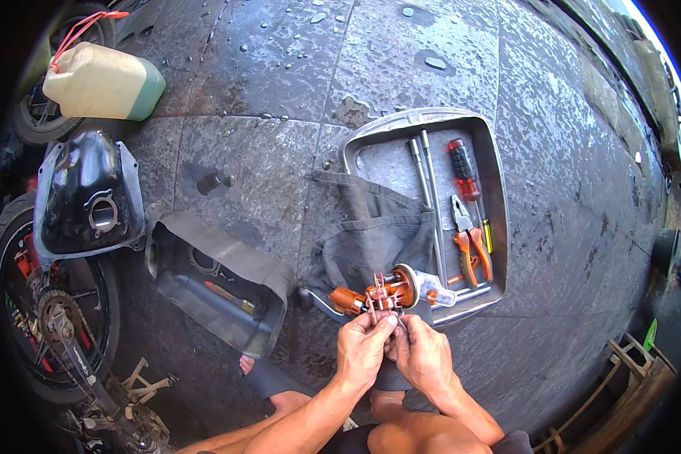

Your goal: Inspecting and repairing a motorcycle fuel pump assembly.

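Just beyond my knees, both hands meet at an orange-brown fuel pump unit (350, 300) with a round flange and a pale, clear plastic end. My left hand (362, 349) is closed on its near side, thumb uppermost. Close against it, my right hand (427, 357) pinches at the same near side; the small part between its fingers is mostly hidden. Under and beyond the pump lies a dark grey cloth (390, 242), draped over the left edge of a metal tray (501, 204). In the tray are orange-handled pliers (473, 246), a red-and-black screwdriver (464, 168) and long metal rods (431, 189).
Left of me sits a dark plastic housing (223, 299) with a brush-like tool inside. Farther left are a black fuel tank (79, 170) with a round opening, a motorcycle wheel (102, 303) and a jerrycan (98, 79). Water drops spot the dark tiled floor (280, 53). A wooden frame (635, 393) stands at right.
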Tool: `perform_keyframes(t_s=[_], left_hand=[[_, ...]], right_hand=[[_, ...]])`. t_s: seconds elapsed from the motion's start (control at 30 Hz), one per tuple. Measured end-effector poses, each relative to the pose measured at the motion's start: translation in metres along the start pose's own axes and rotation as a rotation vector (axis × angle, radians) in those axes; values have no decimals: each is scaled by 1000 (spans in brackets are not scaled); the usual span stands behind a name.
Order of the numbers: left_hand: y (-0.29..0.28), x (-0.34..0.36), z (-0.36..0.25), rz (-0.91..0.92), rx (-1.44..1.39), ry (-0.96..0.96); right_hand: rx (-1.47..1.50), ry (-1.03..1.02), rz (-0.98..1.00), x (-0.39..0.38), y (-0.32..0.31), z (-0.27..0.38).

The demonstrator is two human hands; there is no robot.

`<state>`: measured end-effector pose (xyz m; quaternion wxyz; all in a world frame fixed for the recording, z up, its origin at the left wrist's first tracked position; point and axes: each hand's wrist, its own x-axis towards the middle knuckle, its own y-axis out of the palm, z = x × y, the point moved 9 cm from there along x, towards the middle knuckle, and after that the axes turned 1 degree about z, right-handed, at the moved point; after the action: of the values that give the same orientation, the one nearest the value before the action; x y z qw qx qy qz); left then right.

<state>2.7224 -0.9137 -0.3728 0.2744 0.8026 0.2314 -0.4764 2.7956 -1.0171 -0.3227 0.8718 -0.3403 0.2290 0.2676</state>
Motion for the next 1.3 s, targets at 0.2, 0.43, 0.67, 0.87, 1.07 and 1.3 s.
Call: perform_keyframes(t_s=[0.2,0.43,0.67,0.87,1.07,1.3], left_hand=[[-1,5,-1,67,-19,-45],[1,6,-8,71,142,-32],[0,8,-11,79,94,-53],[1,10,-12,97,29,-63],[7,12,-17,89,-19,-24],[6,10,-10,11,-109,6]], right_hand=[[143,26,-154,-6,-15,-5],[99,-19,-127,-8,-3,-13],[248,88,-239,-12,-10,-23],[-23,23,-257,-3,-3,-21],[114,30,-256,-5,1,-27],[243,125,-221,-11,2,-34]])
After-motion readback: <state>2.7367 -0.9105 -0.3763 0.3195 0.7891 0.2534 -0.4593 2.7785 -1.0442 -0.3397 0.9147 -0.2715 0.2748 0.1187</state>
